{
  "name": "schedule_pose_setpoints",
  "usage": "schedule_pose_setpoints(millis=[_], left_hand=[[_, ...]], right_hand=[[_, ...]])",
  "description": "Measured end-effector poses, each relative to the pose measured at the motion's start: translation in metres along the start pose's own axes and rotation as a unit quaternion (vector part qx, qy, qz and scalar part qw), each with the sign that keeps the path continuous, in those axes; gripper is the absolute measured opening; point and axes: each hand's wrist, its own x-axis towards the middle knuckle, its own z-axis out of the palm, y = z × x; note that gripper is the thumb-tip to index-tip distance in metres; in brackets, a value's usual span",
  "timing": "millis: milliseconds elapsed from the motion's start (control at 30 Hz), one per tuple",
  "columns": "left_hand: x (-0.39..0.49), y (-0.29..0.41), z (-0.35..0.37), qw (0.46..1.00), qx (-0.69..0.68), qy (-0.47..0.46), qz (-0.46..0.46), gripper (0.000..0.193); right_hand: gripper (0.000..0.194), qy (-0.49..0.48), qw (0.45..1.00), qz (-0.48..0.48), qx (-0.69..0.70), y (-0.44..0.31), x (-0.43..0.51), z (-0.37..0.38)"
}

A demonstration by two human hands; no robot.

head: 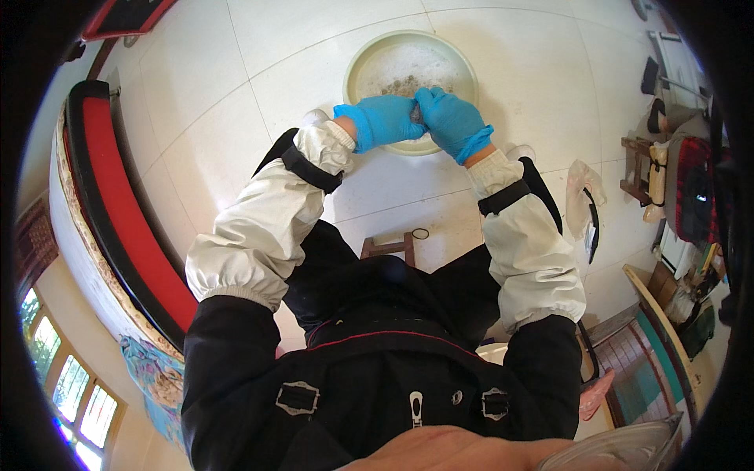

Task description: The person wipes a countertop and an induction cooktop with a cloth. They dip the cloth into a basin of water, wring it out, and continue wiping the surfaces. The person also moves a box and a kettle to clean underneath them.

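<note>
Both hands wear blue disposable gloves and meet over the near half of a round pale green plastic basin [352, 76] on the floor. Pinched between my left hand [386, 122] and my right hand [453, 120] is a small dark grey wet item [416, 113], possibly cloth. The fingers cover most of it, so its full shape is hidden. Whitish suds [412, 59] float on the water in the basin, with a patch of darker bubbles just beyond the hands. Off-white sleeve covers with black straps cover my forearms.
A small wooden stool [389, 247] is partly visible between my legs, beside a thin dark ring [420, 234]. To the right lie a clear plastic bag [582, 185] and a black strap-like thing [592, 226]. A long red panel with black edging [121, 194] runs along the left.
</note>
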Motion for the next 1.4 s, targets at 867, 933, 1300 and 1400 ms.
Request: schedule_pose_setpoints(millis=[867, 933, 1300, 1400], left_hand=[[0.013, -0.004, 0.039, 0.92, 0.367, 0.137, 0.029, 0.023], [0.015, -0.007, 0.032, 0.933, 0.322, 0.147, 0.059, 0.024], [0.026, -0.042, -0.002, 0.943, -0.313, 0.101, -0.049, 0.029], [0.023, -0.035, 0.005, 0.855, -0.508, 0.011, -0.106, 0.034]], right_hand=[[0.046, -0.35, 0.846, 0.2, 0.349, 0.024, 0.001, 0.006], [0.046, -0.279, 0.885, 0.16, 0.337, 0.023, 0.004, 0.002], [0.027, 0.044, 0.979, 0.118, 0.161, 0.023, 0.009, -0.034], [0.025, 0.206, 0.974, 0.036, 0.088, 0.022, 0.014, -0.022]])
